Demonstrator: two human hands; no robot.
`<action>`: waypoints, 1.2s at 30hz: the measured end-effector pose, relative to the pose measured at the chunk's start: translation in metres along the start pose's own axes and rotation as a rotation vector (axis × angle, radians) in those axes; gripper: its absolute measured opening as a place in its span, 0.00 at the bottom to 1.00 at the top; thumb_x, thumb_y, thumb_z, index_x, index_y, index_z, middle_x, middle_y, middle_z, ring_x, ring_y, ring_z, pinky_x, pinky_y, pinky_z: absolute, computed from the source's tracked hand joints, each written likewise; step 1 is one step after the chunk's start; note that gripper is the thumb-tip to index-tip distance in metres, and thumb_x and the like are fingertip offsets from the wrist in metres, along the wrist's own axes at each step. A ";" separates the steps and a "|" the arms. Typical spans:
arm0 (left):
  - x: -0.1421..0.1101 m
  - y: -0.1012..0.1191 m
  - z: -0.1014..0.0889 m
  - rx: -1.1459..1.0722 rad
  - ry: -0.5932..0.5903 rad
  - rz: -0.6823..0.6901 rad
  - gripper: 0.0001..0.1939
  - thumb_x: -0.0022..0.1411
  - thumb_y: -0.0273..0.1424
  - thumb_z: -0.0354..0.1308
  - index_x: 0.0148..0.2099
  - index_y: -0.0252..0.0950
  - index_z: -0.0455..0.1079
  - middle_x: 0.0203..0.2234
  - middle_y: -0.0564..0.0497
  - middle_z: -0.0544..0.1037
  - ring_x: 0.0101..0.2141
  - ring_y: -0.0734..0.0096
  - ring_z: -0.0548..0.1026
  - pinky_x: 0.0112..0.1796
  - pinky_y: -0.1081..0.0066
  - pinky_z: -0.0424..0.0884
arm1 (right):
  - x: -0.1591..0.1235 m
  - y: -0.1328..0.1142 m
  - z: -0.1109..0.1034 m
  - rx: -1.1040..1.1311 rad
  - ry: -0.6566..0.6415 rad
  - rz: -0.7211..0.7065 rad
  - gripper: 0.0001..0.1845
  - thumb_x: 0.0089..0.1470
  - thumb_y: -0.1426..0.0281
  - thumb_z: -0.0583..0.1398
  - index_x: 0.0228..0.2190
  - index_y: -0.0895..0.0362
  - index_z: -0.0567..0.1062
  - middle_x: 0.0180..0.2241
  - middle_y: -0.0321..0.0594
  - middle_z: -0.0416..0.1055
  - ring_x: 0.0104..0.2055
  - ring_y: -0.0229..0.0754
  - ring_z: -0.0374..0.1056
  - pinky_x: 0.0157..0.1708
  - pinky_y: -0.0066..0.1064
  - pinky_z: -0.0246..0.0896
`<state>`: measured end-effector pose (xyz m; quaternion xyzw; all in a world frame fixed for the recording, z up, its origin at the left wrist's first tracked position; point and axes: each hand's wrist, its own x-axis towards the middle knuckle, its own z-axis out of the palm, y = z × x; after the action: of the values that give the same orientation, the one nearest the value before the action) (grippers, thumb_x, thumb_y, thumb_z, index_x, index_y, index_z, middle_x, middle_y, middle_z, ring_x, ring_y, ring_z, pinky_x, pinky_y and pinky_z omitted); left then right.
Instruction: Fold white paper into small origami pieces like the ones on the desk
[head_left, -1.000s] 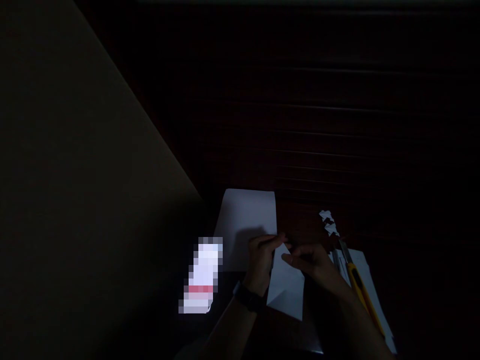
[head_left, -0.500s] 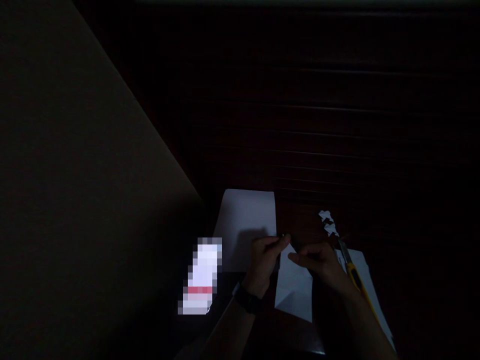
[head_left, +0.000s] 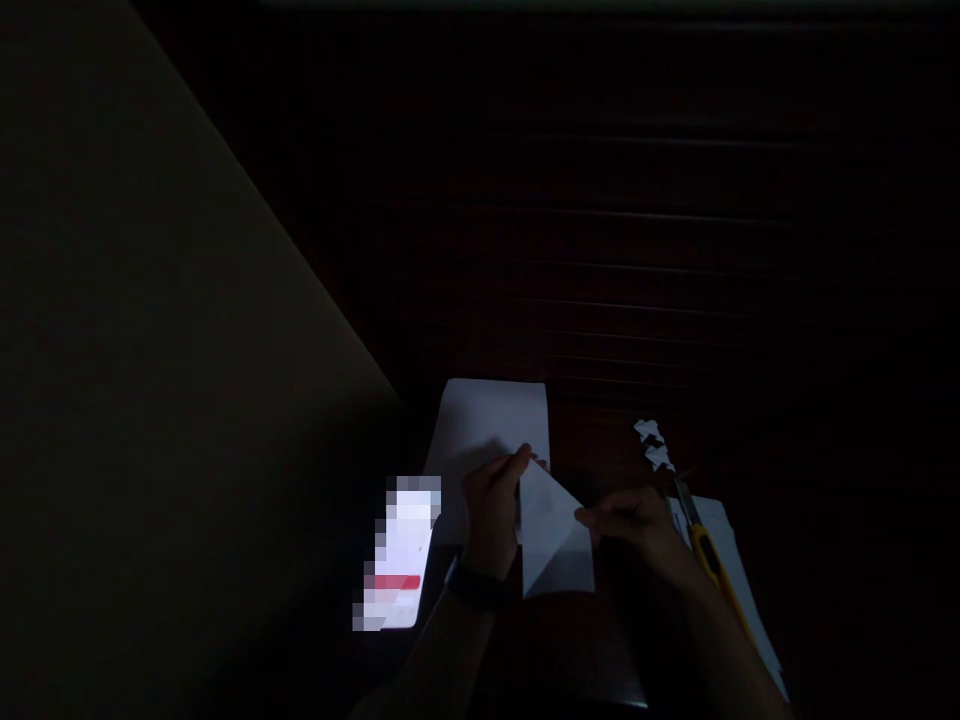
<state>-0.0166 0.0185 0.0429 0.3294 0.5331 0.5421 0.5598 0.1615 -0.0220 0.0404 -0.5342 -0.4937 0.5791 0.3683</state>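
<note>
Between my hands is a sheet of white paper [head_left: 551,530] with a slanted top edge and a diagonal line across its lower part. My left hand [head_left: 491,510], with a dark band at the wrist, pinches the upper left tip of the paper. The thumb and fingers of my right hand [head_left: 637,525] close on its right corner. Behind my left hand lies a larger white sheet [head_left: 487,420], partly covered by it. A yellow utility knife [head_left: 705,550] rests just right of my right hand, with its blade end pointing away from me.
Small folded white paper pieces [head_left: 652,445] lie beyond the knife tip. More white paper [head_left: 739,575] sits beneath the knife. A lit phone [head_left: 405,560], its screen pixelated, is at the left. A beige wall [head_left: 187,350] slopes along the left side; the scene is dim.
Both hands have shifted the paper leftward, my left hand the most. My right hand now grips the paper's right corner, and the sheet faces me more flatly.
</note>
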 end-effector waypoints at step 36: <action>-0.005 -0.005 0.008 -0.038 -0.225 -0.151 0.16 0.49 0.40 0.62 0.33 0.31 0.76 0.29 0.43 0.79 0.30 0.65 0.76 0.30 0.72 0.69 | 0.004 -0.004 -0.003 -0.060 0.221 -0.026 0.13 0.43 0.60 0.64 0.22 0.58 0.79 0.19 0.37 0.71 0.19 0.37 0.61 0.18 0.27 0.51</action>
<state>-0.0066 0.0143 0.0408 0.3363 0.4800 0.4679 0.6615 0.1639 -0.0166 0.0436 -0.5991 -0.4739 0.4967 0.4120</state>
